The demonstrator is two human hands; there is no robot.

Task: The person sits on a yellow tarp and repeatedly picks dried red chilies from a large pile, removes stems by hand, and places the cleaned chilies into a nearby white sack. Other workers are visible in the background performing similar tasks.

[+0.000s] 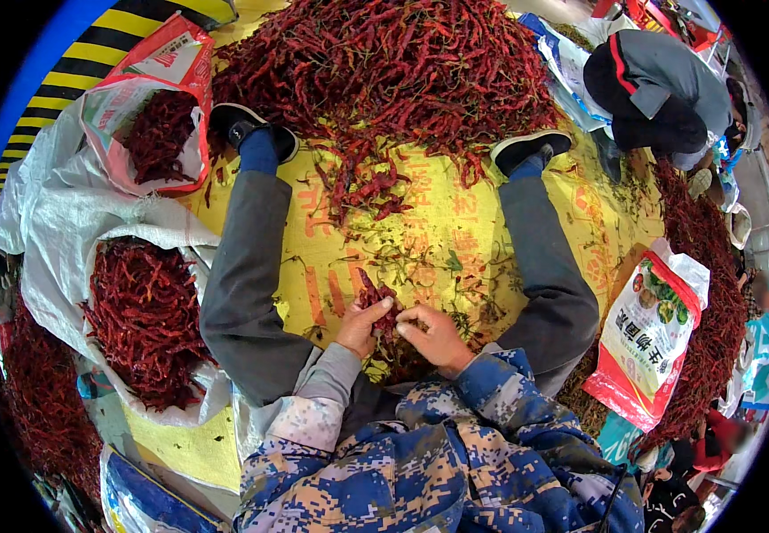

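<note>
My left hand (360, 328) holds a small bunch of dried red chili peppers (379, 308) above a yellow woven sheet (304, 266), its thumb laid across them. Close on the right, my right hand (435, 336) has thumb and forefinger bent together at the bunch's edge; whether they pinch a stem is too small to tell. Loose chilies (371, 190) lie between my outstretched legs, in front of a large heap of red chilies (384, 73). Bits of green stem (424, 256) are scattered over the sheet, some beneath my hands.
At my left, an open white woven sack (145, 320) and a red-and-white bag (161, 136) hold chilies. A printed bag (651, 340) lies by my right knee, with more chilies (704, 266) beyond. A person (664, 93) bends over at the upper right. Yellow-black striping (68, 80) edges the upper left.
</note>
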